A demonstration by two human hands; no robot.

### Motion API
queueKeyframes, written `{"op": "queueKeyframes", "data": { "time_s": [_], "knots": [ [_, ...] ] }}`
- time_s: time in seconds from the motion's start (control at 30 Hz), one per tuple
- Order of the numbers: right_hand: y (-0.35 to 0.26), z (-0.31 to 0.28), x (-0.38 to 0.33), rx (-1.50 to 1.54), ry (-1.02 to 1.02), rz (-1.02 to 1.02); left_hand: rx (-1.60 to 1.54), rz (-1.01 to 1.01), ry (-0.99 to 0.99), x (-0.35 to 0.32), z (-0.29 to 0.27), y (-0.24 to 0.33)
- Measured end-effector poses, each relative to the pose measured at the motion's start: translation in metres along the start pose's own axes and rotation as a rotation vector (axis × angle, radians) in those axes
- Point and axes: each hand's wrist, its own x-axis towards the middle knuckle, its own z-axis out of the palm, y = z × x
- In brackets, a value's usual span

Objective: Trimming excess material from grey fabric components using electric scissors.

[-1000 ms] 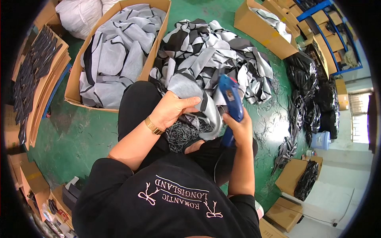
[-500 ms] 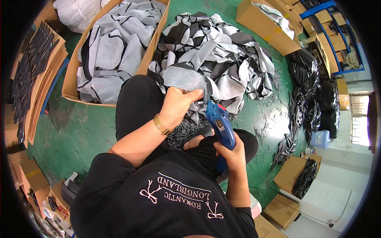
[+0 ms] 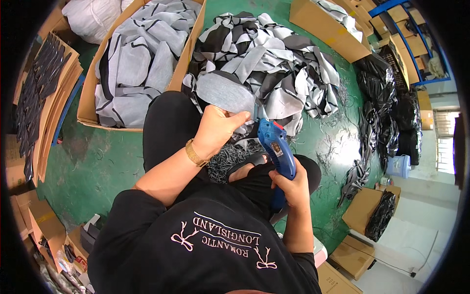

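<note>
My left hand (image 3: 219,128) pinches the near edge of a grey fabric piece (image 3: 223,92) with a rounded outline, thumb on top. In my right hand (image 3: 292,183) is a blue handheld electric cutter (image 3: 277,146) with a red button, its handle wrapped by my fingers. The cutter's metal head touches or lies just at the right edge of the fabric piece, close to my left thumb. Beyond it, a heap of grey and black fabric pieces (image 3: 267,54) lies on the floor. Thin fabric trimmings (image 3: 227,159) are piled between my legs.
At the left stands a large cardboard box (image 3: 88,105) filled with similar fabric pieces. Black plastic bags (image 3: 377,81) and a blue bucket (image 3: 399,166) line the right side. Another open cardboard box (image 3: 328,36) stands at the far right. Scattered trimmings cover parts of the green floor (image 3: 117,161).
My right hand and the cutter have shifted slightly right. The fabric piece has tilted a little, its left end rising farther away; my left hand keeps its pinch.
</note>
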Motion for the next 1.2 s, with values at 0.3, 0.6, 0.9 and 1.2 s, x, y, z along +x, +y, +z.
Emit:
{"op": "queueKeyframes", "data": {
  "time_s": [0.3,0.6,0.9,1.2],
  "knots": [
    [-0.003,-0.007,0.005,0.119,-0.088,0.035,0.031,0.002,-0.084,-0.003,-0.005,0.017],
    [-0.023,0.004,0.032,0.139,0.066,-0.177,0.020,-0.272,-0.279,-0.010,-0.001,0.024],
    [-0.010,0.025,0.054,-0.063,0.030,-0.214,-0.197,-0.223,-0.117,-0.013,0.009,0.023],
    [0.003,-0.016,0.014,0.175,-0.124,-0.031,-0.003,-0.178,-0.039,0.008,-0.015,0.025]
  ]
}}
